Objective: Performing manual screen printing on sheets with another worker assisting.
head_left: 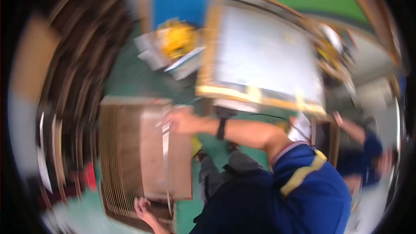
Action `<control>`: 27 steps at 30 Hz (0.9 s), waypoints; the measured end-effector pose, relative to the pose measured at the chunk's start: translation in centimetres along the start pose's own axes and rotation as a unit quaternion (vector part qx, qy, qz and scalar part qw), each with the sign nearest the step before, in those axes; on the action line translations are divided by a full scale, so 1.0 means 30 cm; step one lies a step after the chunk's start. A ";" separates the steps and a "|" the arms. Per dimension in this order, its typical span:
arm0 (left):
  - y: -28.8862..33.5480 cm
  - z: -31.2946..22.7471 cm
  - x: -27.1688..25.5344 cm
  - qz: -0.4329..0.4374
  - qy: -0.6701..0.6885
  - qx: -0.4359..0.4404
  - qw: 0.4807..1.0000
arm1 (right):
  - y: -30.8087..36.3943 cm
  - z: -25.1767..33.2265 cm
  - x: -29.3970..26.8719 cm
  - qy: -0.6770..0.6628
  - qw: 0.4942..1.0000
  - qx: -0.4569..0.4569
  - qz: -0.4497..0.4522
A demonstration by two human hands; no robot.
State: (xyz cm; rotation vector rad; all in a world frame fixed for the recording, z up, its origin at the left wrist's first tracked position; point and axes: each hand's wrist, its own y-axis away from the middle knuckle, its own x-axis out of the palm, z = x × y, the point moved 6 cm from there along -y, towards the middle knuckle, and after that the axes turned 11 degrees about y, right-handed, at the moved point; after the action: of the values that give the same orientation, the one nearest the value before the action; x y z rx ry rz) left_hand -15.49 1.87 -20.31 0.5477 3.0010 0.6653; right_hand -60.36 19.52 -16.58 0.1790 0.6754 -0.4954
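Note:
My right arm, with a dark band on the wrist, reaches left across a brown cardboard box (167, 177). My right hand (182, 120) is over the box's far part, its fingers drawn together and blurred. A thin pale piece shows at its fingertips, too smeared to name. Below that hand a whitish strip (165, 147) runs along the cardboard. My left hand (143, 208) is at the box's near end, fingers a little apart, with nothing visible in them. Closely packed thin brown edges (115, 156) fill the box's left side.
Tall stacks of dark brown layers (82, 56) stand at the left. Ahead is a white-topped table (268, 52) with a yellowish edge. Left of it, a yellow bundle (177, 39) sits in an opened carton. At the right is another person (364, 151) in dark blue.

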 end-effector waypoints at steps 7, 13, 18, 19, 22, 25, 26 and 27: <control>-0.037 0.013 0.851 0.298 -0.103 -0.097 0.944 | 1.076 -0.334 -0.441 0.136 0.916 0.253 -0.280; 0.172 0.030 1.386 0.460 -0.152 -0.053 0.873 | 2.433 -0.471 -0.545 0.186 0.593 0.636 -0.458; 0.556 0.294 1.605 0.547 -0.227 -0.104 0.799 | 3.252 -0.463 -0.385 0.223 0.397 0.826 -0.331; 0.658 0.345 1.614 0.574 -0.211 -0.142 0.779 | 3.364 -0.426 -0.337 0.224 0.366 0.849 -0.309; 0.868 0.438 1.616 0.563 -0.328 -0.161 0.741 | 3.441 -0.553 -0.280 0.237 0.339 0.882 -0.226; 1.015 0.528 1.673 0.585 -0.382 -0.188 0.691 | 3.402 -0.524 -0.304 0.239 0.341 0.886 -0.203; 1.086 0.548 1.717 0.594 -0.395 -0.184 0.677 | 3.420 -0.517 -0.302 0.261 0.355 0.877 -0.192; 1.155 0.559 1.758 0.601 -0.406 -0.179 0.665 | 3.458 -0.494 -0.305 0.253 0.350 0.881 -0.194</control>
State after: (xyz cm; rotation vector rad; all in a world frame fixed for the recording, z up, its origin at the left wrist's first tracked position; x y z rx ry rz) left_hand -51.87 56.06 -18.27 2.0686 1.3046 0.6601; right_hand -23.46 117.85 -22.11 2.4318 0.4396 -1.5479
